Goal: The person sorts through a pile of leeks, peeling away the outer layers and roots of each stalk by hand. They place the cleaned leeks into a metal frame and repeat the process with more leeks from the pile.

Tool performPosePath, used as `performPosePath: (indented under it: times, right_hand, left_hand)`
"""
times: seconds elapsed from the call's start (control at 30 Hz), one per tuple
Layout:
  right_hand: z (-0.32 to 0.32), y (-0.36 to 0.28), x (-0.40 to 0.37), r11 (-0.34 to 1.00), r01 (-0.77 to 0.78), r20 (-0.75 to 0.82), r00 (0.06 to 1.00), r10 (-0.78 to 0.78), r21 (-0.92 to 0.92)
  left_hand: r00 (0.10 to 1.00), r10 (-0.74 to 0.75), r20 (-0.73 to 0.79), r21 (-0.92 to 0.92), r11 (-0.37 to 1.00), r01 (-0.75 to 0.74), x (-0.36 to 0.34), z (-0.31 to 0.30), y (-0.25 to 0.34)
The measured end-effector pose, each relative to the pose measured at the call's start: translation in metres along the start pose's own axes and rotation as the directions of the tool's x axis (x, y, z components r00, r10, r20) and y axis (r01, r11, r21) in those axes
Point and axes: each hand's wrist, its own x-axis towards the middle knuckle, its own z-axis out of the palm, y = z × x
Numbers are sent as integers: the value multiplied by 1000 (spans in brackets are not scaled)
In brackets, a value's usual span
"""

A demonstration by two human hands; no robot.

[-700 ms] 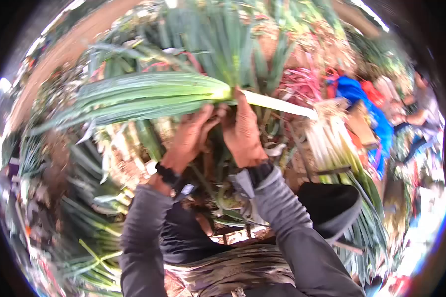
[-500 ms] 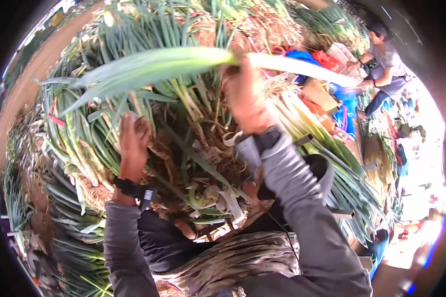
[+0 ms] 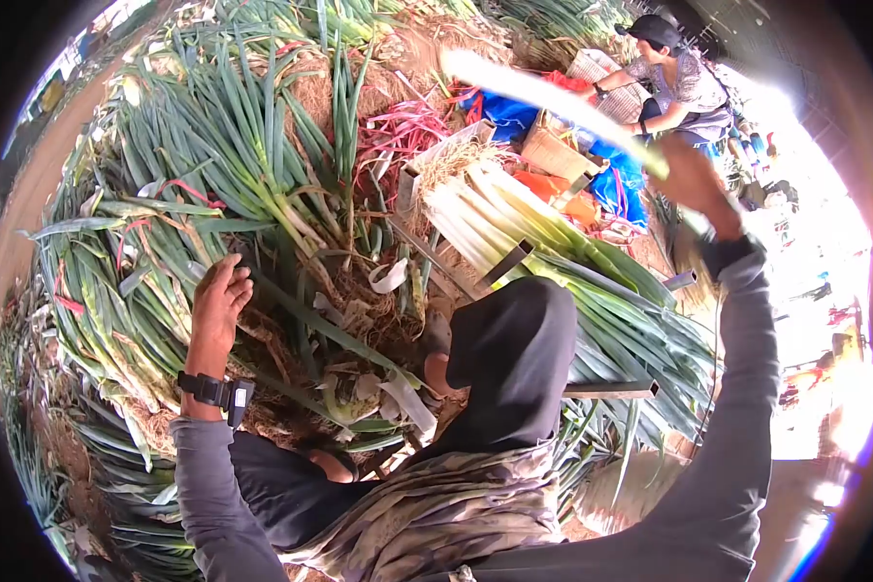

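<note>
My right hand (image 3: 694,186) is raised at the upper right, blurred by motion, closed around a green onion (image 3: 553,105) whose white stalk points up and left. Over the leafy heap at the left, my left hand (image 3: 218,308) is held up with its fingers apart and nothing in it. Untrimmed green onions (image 3: 252,145) with soil on their roots lie beyond and beside that hand. Between my hands, a bundle of cleaner stalks (image 3: 485,218) rests in a metal frame (image 3: 504,264), roots toward the upper left and leaves toward the lower right.
Another person (image 3: 674,82) crouches at the upper right by a white basket (image 3: 597,70). Pink ties (image 3: 398,136) lie beyond the frame. Blue and orange plastic and a cardboard box (image 3: 556,147) are behind the bundle. My knee (image 3: 514,339) is beside the frame.
My right hand has swung right with the green onion, whose white end now points up-left. My left hand has shifted slightly left and down. The bundle in the frame shows more fully.
</note>
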Motion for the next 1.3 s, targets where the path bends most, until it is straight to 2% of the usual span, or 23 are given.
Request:
performPosePath:
  times: [0.03, 0.07, 0.1, 0.13, 0.2, 0.27, 0.3, 0.4, 0.43, 0.53, 0.6, 0.67, 0.73, 0.83, 0.9, 0.97, 1.03, 1.13, 1.2, 1.27, 1.3]
  right_hand:
    - [29, -13, -19, 992, -100, 89, 992, 93, 73]
    - [84, -5, -40, 994, 28, 82, 996, -37, 103]
    - [120, -14, -62, 996, 20, 205, 978, -39, 92]
    - [157, -20, -83, 985, -35, 409, 912, -37, 167]
    - [197, -52, -109, 981, -185, 651, 752, 104, 57]
    - [206, -40, -134, 973, -124, 379, 924, 42, 194]
    - [204, -37, -139, 964, -81, 230, 973, 22, 252]
    - [184, -15, -138, 930, -164, 466, 885, -8, 329]
    - [164, -19, -133, 936, -188, 534, 846, 0, 297]
    - [197, 8, -163, 913, -254, 570, 821, 29, 318]
    - [211, 18, -177, 684, -443, 565, 823, 54, 580]
    - [215, 24, -184, 680, -463, 574, 815, 76, 568]
    - [183, -4, -152, 907, -305, 581, 810, 86, 291]
    - [203, -14, -122, 904, -304, 612, 789, 62, 300]
    - [243, -14, -117, 836, -262, 483, 876, -3, 481]
    - [261, -16, -103, 840, -152, 348, 936, -47, 522]
    - [262, -28, -86, 909, -8, 228, 969, -95, 416]
    - [254, -28, -77, 913, -1, 233, 967, -103, 409]
    - [259, -31, -78, 908, 15, 184, 978, -101, 419]
    - [262, -35, -77, 907, 8, 174, 981, -90, 421]
    - [259, -36, -75, 911, -6, 189, 979, -79, 412]
  left_hand:
    - [1000, -11, 6, 9, 1000, 11, 2, 4, -3]
    - [1000, -24, 5, 24, 999, 24, 2, 8, -5]
    - [999, -39, 6, 40, 998, 38, 1, 13, -4]
    - [999, -54, 5, 57, 997, 54, 1, 16, -5]
    - [996, -84, -3, 74, 994, 85, 2, 17, -9]
    - [994, -106, -12, 97, 990, 107, 2, 21, -10]
    - [995, -97, -11, 104, 990, 97, 7, 21, -14]
    - [990, -137, -28, 130, 982, 140, 21, 19, -22]
    - [989, -148, -28, 139, 979, 150, 23, 23, -22]
    - [987, -158, -11, 147, 976, 158, 26, 35, -21]
    - [986, -166, 12, 179, 971, 162, 26, 44, -22]
    - [981, -194, 32, 207, 961, 183, 30, 49, -26]
    - [972, -229, 44, 231, 949, 213, 33, 51, -31]
    - [965, -256, 62, 244, 941, 234, 37, 51, -35]
    - [962, -267, 64, 253, 937, 243, 38, 52, -38]
    - [958, -279, 63, 260, 932, 254, 39, 53, -40]
    - [956, -288, 61, 275, 925, 262, 42, 54, -44]
    - [955, -295, 38, 354, 898, 263, 48, 64, -53]
    - [965, -243, 97, 464, 869, 172, 57, 76, -63]
    - [973, -149, 175, 549, 835, 29, 61, 117, -72]
    - [953, -163, 255, 541, 841, -1, 67, 144, -74]
